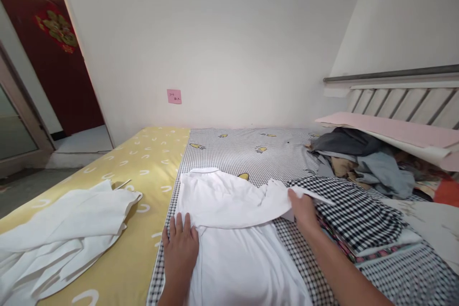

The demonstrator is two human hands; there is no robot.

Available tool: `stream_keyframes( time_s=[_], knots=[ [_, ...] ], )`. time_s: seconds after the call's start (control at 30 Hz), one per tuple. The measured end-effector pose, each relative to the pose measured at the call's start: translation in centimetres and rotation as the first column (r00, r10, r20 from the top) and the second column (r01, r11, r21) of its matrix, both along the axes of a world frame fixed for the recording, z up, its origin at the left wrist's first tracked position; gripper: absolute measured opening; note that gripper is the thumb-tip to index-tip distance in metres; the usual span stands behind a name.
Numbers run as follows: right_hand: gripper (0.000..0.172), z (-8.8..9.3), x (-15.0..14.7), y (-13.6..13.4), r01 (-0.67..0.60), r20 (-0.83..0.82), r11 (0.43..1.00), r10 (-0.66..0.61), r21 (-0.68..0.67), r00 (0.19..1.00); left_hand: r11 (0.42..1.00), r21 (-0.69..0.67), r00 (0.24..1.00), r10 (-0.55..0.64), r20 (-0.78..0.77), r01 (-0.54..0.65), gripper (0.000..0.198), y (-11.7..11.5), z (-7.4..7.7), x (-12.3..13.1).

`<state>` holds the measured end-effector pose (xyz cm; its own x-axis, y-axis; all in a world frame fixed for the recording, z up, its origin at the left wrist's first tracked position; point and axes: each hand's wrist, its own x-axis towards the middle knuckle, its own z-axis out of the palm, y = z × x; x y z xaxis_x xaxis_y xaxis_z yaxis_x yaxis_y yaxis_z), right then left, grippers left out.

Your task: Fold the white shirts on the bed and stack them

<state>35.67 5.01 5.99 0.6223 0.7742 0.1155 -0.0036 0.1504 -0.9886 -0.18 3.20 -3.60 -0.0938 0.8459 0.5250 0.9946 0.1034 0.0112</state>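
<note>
A white shirt (247, 263) lies on the checkered part of the bed, its upper part folded across the body. My left hand (181, 244) rests flat on the shirt's left edge, fingers stretched out. At the shirt's right side, my right hand (301, 208) grips a piece of the white cloth between thumb and fingers, and a narrow end of it sticks out to the right past the hand. Beside the right forearm sits a folded black-and-white checkered garment (358, 215) on top of other folded cloth.
Another white garment (71, 234) lies crumpled on the yellow sheet (143, 167) at left. A heap of clothes (362, 153) sits at right under a pink board (394, 131). Behind the bed stands a white wall (229, 48) with a pink note (174, 96); a metal rail (394, 74) runs along the right.
</note>
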Motion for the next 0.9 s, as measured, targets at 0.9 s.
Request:
stream_keyframes(
  time_s=[0.9],
  knots=[
    [0.011, -2.9, -6.0, -2.9, 0.122, 0.702, 0.802, 0.425, -0.585, 0.571, 1.000, 0.012, 0.999, -0.006, -0.035, 0.006, 0.049, -0.3, 0.0, -0.2]
  ],
)
